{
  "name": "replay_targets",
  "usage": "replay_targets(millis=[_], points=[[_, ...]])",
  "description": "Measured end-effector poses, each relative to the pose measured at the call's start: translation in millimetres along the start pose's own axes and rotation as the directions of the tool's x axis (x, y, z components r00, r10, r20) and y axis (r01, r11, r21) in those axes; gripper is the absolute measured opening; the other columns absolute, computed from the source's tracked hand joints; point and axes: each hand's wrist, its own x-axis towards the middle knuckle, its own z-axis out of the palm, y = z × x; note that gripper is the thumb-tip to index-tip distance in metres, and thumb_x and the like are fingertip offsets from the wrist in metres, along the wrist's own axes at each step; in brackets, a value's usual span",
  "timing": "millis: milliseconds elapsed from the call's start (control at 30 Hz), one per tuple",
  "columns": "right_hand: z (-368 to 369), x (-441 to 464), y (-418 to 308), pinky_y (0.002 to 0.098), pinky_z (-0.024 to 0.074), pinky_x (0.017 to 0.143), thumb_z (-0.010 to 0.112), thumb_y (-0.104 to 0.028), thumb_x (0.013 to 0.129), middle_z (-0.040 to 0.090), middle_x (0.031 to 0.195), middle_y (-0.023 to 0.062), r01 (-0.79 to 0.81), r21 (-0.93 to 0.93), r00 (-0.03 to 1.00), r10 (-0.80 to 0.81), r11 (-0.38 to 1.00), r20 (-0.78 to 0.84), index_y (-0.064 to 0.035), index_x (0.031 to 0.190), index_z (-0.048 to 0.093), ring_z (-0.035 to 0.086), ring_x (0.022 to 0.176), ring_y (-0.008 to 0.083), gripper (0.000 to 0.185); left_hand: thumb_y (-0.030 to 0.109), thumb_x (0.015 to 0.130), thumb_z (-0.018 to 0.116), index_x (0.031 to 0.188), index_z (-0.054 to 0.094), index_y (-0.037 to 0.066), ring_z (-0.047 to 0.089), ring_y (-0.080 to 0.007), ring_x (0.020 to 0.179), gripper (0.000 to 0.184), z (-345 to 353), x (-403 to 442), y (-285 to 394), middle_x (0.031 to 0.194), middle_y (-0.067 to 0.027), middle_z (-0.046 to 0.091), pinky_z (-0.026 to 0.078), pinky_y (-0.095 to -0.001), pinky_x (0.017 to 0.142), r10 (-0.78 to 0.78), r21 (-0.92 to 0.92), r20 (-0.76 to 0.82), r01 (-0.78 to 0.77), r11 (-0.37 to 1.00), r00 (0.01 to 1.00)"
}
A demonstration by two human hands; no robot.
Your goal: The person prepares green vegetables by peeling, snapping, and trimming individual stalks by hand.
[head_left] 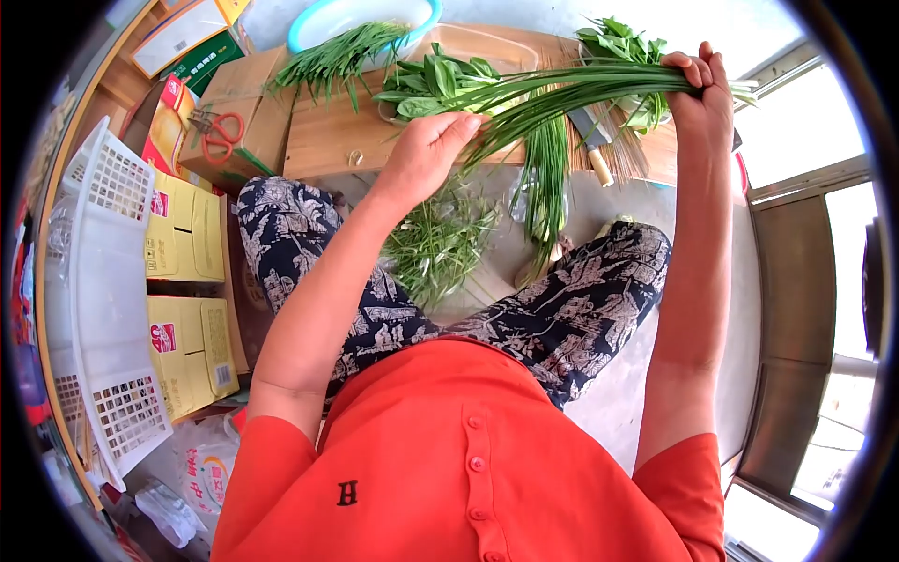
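Note:
My right hand [704,92] is closed round one end of a long bunch of green chives [599,86], raised over the right side of the wooden board [323,136]. The bunch stretches leftward to my left hand [435,150], whose thumb and fingers are pinched together at the leaf tips; whether any leaf lies between them is hard to make out. Below the bunch, more chives [546,178] hang over the board's front edge, beside a knife with a wooden handle [600,169]. Leafy greens [440,82] lie behind the bunch.
Chives lie across a blue-rimmed basin [298,33] at the back. Red-handled scissors [222,139] rest by a cardboard box [253,98] at left. Loose green trimmings [440,245] are on the floor between my knees. A white basket [112,281] and yellow boxes [192,347] stand left.

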Motion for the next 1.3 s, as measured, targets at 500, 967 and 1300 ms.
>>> replay_targets(millis=[500, 967, 1300], points=[[-18, 34, -17, 0.0346, 0.0425, 0.063, 0.046, -0.017, 0.097, 0.027, 0.054, -0.0014, -0.016, -0.106, 0.998, 0.021, 0.994, 0.052, 0.0015, 0.094, 0.052, 0.029, 0.050, 0.0125, 0.019, 0.030, 0.097, 0.047, 0.099, 0.061, -0.001, 0.043, -0.0042, 0.054, 0.034, -1, -7, 17, 0.065, 0.0028, 0.047, 0.039, -0.0174, 0.050, -0.165, -0.188, 0.339, 0.238, 0.953, 0.926], [-28, 27, 5, 0.0327, 0.0405, 0.059, 0.041, -0.024, 0.099, 0.024, 0.054, -0.0023, 0.023, -0.090, 1.000, -0.022, 0.996, 0.019, -0.0006, 0.095, 0.050, 0.026, 0.049, 0.0119, 0.026, 0.027, 0.096, 0.048, 0.080, 0.050, 0.009, 0.044, -0.0112, 0.058, 0.025, 37, -33, -4, 0.067, 0.0014, 0.045, 0.042, -0.0299, 0.062, -0.344, -0.919, -0.073, 0.070, 0.387, 0.936], [-8, 11, -12, 0.0309, 0.0419, 0.060, 0.043, -0.023, 0.098, 0.022, 0.050, -0.0032, 0.053, 0.010, 0.994, -0.052, 0.999, -0.092, 0.0004, 0.089, 0.053, 0.027, 0.046, 0.0104, 0.027, 0.014, 0.090, 0.055, 0.108, 0.060, -0.001, 0.057, -0.0170, 0.067, 0.024, 21, -65, -128, 0.077, -0.0051, 0.059, 0.049, -0.0290, 0.068, -0.312, -0.103, -0.201, 0.296, 0.950, 0.929]])
